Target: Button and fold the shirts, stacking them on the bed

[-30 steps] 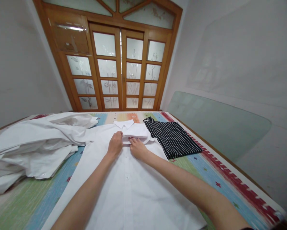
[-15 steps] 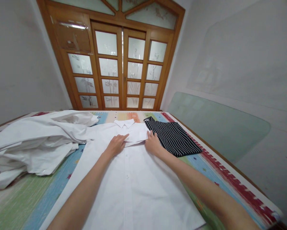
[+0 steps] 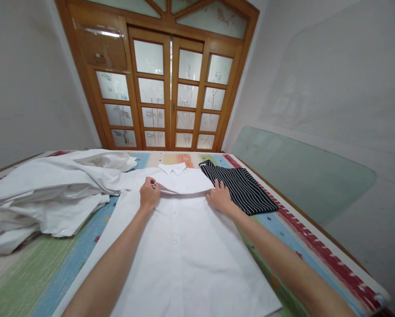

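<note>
A white button-up shirt [image 3: 190, 251] lies front side up before me, its collar [image 3: 172, 168] at the far end. Across its chest runs a folded-over strip of white cloth, which looks like a sleeve [image 3: 187, 182]. My left hand [image 3: 149, 193] is closed, pinching this strip's end between thumb and fingers. At the strip's other end, by the shirt's right edge, my right hand [image 3: 219, 196] grips the cloth, its fingers slightly apart on top. The tips of its thumb and fingers are partly hidden.
A rumpled pile of white clothing [image 3: 61, 189] lies on the left, touching the shirt's left sleeve. Folded black-and-white striped cloth [image 3: 241, 185] sits just right of my right hand. Everything rests on a colourful striped cover [image 3: 61, 273]. Walls and wooden glazed doors [image 3: 171, 88] stand beyond.
My left hand has moved left along the strip and now pinches its end. My right hand has shifted slightly right. The strip spreads wider and straighter across the chest.
</note>
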A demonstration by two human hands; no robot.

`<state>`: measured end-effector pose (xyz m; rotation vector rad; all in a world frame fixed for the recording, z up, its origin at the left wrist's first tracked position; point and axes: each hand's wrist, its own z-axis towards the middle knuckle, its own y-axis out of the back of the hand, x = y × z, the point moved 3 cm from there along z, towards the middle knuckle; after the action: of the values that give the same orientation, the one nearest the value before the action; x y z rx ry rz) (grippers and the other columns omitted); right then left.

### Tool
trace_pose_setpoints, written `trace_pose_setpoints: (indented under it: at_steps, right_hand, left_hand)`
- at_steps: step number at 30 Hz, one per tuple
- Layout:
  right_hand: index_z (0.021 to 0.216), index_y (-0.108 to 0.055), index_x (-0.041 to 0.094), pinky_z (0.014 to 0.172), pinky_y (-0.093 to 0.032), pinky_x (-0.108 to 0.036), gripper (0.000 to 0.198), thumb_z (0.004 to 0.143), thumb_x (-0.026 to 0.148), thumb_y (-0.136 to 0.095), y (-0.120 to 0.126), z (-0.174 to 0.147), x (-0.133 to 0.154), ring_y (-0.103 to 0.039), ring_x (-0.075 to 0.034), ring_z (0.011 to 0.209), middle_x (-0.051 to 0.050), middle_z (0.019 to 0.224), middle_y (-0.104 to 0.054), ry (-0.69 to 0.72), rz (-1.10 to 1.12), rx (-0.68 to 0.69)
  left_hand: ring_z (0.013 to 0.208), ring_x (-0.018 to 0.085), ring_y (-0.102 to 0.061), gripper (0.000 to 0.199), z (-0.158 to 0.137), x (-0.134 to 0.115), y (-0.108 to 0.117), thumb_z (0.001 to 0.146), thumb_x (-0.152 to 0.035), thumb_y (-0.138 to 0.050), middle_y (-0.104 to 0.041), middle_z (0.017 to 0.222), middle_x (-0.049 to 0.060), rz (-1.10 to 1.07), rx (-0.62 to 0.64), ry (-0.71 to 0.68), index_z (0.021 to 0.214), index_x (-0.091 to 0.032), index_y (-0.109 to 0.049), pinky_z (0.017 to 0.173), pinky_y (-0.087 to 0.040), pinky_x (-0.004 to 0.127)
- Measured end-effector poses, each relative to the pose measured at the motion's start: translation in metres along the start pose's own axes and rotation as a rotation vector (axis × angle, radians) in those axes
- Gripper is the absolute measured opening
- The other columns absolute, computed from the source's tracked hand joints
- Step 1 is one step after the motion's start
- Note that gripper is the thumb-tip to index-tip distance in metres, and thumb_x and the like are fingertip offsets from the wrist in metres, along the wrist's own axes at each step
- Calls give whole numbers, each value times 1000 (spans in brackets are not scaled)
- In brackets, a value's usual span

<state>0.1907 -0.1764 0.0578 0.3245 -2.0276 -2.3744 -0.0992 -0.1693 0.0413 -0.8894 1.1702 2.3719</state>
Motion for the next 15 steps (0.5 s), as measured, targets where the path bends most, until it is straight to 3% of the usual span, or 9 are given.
trace_pose_setpoints:
  at_steps: [4,9,12,15]
  right_hand:
    - [124,-67,7,108,-31,-55,48,95,35,-42,-2,0,-5,-34,-44,139,-22,156,-32,25,7,1]
    - [119,-71,12,111,-27,-54,42,94,33,-44,-5,1,-8,-31,-41,141,-16,158,-31,71,12,-39]
    - [117,-71,11,112,-25,-53,42,94,33,-44,-8,2,-10,-31,-40,141,-17,158,-31,68,9,-66]
    - [119,-71,10,111,-24,-53,44,94,34,-43,-9,3,-12,-30,-40,141,-18,157,-34,43,-4,-57]
  left_hand:
    - [93,21,-65,37,5,12,3,76,-10,-48,-67,108,9,-141,-109,129,112,-18,-52,90,-49,36]
    - [82,17,-68,60,9,19,0,67,-7,-58,-67,118,11,-221,-56,216,126,-16,-52,86,-52,31]
    - [83,20,-69,40,12,19,-2,66,-10,-61,-73,99,7,-195,-2,259,105,-18,-67,87,-52,32]
    - [82,24,-68,19,16,21,-3,70,-15,-58,-74,82,6,-188,-18,305,83,-19,-72,84,-52,34]
